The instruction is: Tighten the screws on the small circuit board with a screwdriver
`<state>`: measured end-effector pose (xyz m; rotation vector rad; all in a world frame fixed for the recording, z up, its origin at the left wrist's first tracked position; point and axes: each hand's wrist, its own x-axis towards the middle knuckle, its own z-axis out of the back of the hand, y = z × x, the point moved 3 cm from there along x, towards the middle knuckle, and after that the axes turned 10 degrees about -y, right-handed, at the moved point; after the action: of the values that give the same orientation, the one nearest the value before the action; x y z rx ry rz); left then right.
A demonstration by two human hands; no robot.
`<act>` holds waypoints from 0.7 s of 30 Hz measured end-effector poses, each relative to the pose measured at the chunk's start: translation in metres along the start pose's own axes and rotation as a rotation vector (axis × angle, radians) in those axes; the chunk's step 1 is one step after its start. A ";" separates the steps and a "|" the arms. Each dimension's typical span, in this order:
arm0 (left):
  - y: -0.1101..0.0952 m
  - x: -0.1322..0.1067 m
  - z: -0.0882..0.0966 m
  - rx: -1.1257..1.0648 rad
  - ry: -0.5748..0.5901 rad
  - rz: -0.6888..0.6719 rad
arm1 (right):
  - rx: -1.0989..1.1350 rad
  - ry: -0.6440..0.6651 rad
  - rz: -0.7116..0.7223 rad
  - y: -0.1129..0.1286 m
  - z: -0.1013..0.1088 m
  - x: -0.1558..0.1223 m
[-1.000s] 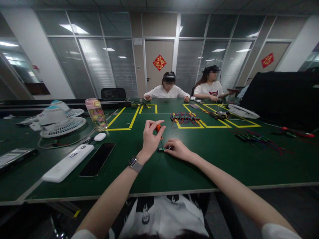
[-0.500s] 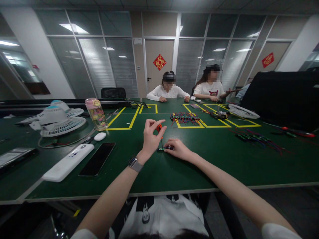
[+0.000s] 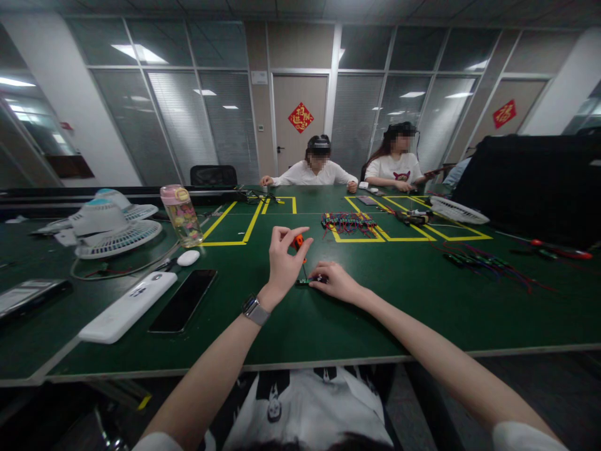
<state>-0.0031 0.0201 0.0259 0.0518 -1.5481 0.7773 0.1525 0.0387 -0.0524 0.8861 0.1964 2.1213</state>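
Note:
My left hand [image 3: 284, 260] is closed around the orange and black handle of a screwdriver [image 3: 299, 241]. The thin shaft points down, and its tip meets a small green circuit board [image 3: 303, 282] on the table. Pressed close to the tabletop, my right hand [image 3: 335, 280] grips the board's right end between thumb and fingers. A dark part of the board shows by those fingertips; the rest of that end is hidden.
A bundle of wired boards [image 3: 350, 223] lies beyond my hands, and more wired boards [image 3: 483, 258] lie to the right. Leftward are a phone [image 3: 184, 302], a white case [image 3: 129, 307], a bottle [image 3: 182, 216] and a fan [image 3: 117, 232]. Two people [image 3: 313, 172] sit opposite.
Both my hands stay almost in place, with the screwdriver handle shifted slightly. Across the table, one person's hand has moved outward to the left, and the other person's raised hand has shifted.

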 end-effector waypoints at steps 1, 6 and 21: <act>-0.001 0.000 0.001 0.015 -0.011 -0.002 | -0.001 0.000 0.000 0.000 0.000 0.000; 0.000 0.001 0.002 -0.043 0.040 0.001 | -0.002 -0.007 0.012 0.001 0.001 0.000; 0.000 0.001 0.000 -0.085 0.086 0.006 | -0.004 -0.006 0.021 0.001 0.001 0.000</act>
<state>-0.0035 0.0205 0.0265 -0.0481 -1.4988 0.7092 0.1525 0.0380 -0.0514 0.8959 0.1807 2.1372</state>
